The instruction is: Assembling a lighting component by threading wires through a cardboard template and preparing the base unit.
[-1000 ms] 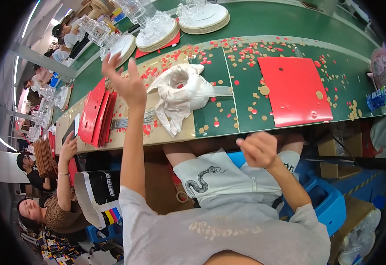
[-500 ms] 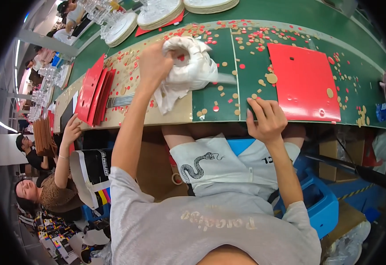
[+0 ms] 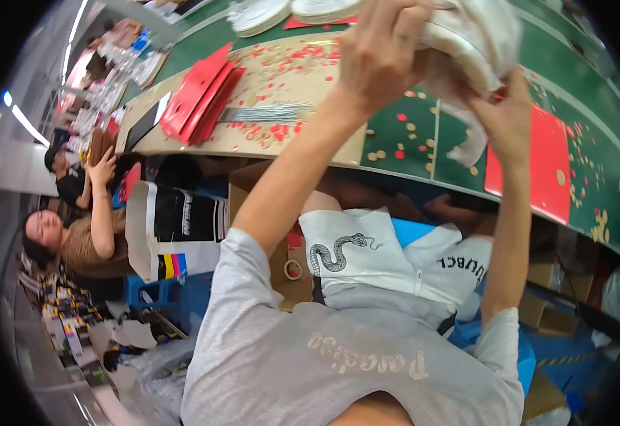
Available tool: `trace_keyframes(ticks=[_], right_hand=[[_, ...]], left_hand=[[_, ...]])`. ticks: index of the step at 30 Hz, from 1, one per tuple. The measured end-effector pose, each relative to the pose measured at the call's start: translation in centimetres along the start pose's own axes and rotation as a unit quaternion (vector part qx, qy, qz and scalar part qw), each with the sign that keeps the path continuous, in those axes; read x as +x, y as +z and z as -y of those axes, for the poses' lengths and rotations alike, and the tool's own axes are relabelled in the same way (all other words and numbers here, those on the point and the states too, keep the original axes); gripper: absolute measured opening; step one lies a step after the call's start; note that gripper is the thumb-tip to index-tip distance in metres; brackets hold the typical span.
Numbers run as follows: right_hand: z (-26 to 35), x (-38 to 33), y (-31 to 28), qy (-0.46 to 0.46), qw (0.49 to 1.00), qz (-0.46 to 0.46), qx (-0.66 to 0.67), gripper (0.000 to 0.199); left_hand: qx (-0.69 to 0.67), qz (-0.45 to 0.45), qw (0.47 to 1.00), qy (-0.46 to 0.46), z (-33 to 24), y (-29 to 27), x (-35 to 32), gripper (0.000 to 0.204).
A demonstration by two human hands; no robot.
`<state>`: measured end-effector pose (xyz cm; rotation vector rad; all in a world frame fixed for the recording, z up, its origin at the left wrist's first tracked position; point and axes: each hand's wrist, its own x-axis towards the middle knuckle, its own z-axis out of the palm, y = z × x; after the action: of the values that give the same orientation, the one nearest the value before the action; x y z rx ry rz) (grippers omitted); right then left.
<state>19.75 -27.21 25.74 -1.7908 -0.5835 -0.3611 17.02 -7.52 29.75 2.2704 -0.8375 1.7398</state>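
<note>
A crumpled white bag-like bundle (image 3: 470,39) with a thick rolled rim is raised above the far side of the bench, partly cut off by the top of the view. My left hand (image 3: 384,53) closes on its left side, the fingers bent over the rim. On its near right side my right hand (image 3: 505,117) grips it, with some fingers hidden behind the material. A loose white tail (image 3: 470,142) hangs below, between my hands. Under my right forearm lies a flat red sheet (image 3: 548,167). Small red and tan discs (image 3: 409,128) are scattered over the green bench top.
Leaning red folded boards (image 3: 196,99) stand at the left, beside a bundle of thin wires (image 3: 267,113) on a tan board (image 3: 303,145). Stacked white round pads (image 3: 260,15) sit at the back. A co-worker (image 3: 75,241) sits at the far left, one arm raised.
The white bundle has been lifted off the bench and carried right by my left hand. My right hand has left the bench edge and taken hold of it. The view has shifted.
</note>
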Motion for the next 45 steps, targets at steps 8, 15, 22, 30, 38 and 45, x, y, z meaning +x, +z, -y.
trace_keyframes(ticks=[8,15,22,30,38,45], right_hand=[[-0.3,4.5,-0.4,-0.452,0.852,-0.154,-0.216,0.051],[-4.4,-1.4,-4.0,-0.164,0.965,-0.177,-0.106,0.055],[-8.8,-20.7,-16.4,0.056,0.983,-0.117,0.129,0.082],[-3.3,-26.0,-8.2,0.366,0.912,0.171,0.074,0.067],[-4.5,-25.9,-4.3,0.381,0.885,0.185,0.191,0.061],[-7.0,-26.5,-3.0,0.432,0.856,0.241,0.151,0.064]], left_hand=[[-0.056,-0.065,0.983,-0.163,1.5,3.9,-2.8,0.053],[-0.032,0.103,0.982,-0.158,0.6,-0.5,-3.3,0.050],[0.436,0.411,0.710,-0.370,14.0,-13.9,-15.3,0.106],[0.395,0.552,0.503,-0.535,21.9,-17.6,-18.0,0.128],[0.347,0.546,0.541,-0.537,25.4,-19.9,-20.4,0.109],[0.349,0.591,0.487,-0.540,26.2,-18.8,-20.8,0.122]])
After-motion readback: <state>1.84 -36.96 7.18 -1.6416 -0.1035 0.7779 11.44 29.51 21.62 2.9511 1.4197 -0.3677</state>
